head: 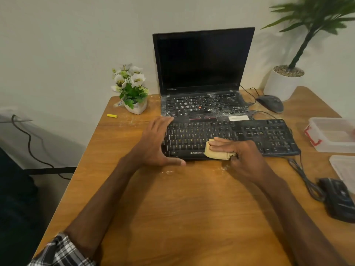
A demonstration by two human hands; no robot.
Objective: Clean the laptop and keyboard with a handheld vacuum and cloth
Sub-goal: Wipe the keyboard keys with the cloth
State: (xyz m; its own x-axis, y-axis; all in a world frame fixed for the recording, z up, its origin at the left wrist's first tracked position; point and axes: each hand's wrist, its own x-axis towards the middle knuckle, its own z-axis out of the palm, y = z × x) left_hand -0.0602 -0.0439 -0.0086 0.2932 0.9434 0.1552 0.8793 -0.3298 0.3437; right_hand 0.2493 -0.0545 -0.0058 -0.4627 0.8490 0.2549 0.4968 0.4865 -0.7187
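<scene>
Rt hand (244, 154) holds cloth (213, 154) on kbd (269, 135), fingers straight.

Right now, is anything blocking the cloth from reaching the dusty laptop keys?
Nothing visible does. The right hand holds the cloth on the keyboard's front edge. The laptop sits directly behind the keyboard, with only more key rows between them. The left hand rests on the keyboard's left end, off to the side.

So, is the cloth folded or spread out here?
Folded. The cloth is a small thick pad held under the right hand, on the keyboard near its front edge.
</scene>
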